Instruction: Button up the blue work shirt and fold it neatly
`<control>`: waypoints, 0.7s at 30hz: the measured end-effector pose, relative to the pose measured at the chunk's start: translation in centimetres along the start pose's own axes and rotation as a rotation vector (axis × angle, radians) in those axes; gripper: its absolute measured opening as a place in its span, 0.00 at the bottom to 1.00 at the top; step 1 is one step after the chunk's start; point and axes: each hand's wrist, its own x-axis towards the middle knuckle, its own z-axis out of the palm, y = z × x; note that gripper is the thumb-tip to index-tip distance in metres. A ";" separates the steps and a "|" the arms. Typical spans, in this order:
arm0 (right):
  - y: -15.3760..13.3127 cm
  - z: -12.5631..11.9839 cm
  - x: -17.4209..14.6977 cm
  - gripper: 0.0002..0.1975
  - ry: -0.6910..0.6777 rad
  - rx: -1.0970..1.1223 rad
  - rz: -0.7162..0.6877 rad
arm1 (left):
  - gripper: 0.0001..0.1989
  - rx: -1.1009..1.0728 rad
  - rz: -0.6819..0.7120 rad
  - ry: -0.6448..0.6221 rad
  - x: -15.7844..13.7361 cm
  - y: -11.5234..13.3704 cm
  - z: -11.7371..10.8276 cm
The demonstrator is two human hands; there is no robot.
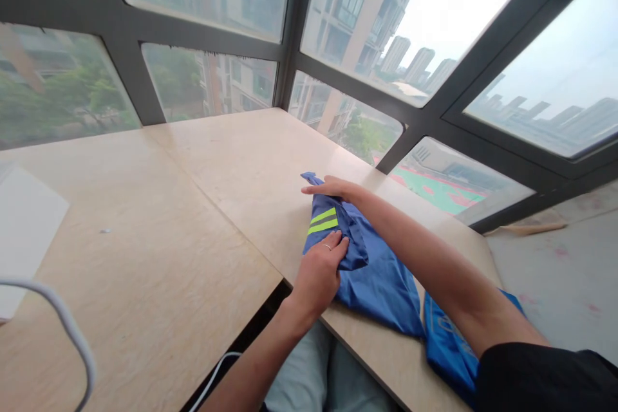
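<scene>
A blue garment (381,277) with a yellow-green and grey reflective band lies on the table, partly folded over itself. My left hand (318,270), with a ring on one finger, is closed on the folded part just below the band; its thumb is hidden. At the far end of the fold, my right hand (333,188) rests across the cloth with its fingers stretched out, and a small tip of fabric sticks out beyond it. Under my right forearm, a brighter blue cloth item (449,341) with pale printing lies beside the garment, partly covered by my arm.
The pale wood-look table (193,225) has a seam and a cut-out corner in front of my lap. At the left are a white flat object (29,225) and a thick white cable (72,328). Dark-framed windows (290,13) border the table's far sides.
</scene>
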 end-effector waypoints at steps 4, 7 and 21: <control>1.0 -0.8 -1.5 0.36 0.035 -0.215 -0.031 | 0.30 0.161 0.117 -0.058 -0.2 1.6 0.4; 1.8 -1.3 -2.6 0.21 0.118 -0.299 0.004 | 0.29 0.193 0.218 -0.074 -1.3 2.7 0.5; 3.5 -3.2 -5.7 0.07 0.302 0.795 -0.005 | 0.21 -0.172 -0.113 0.465 -1.7 5.5 -6.0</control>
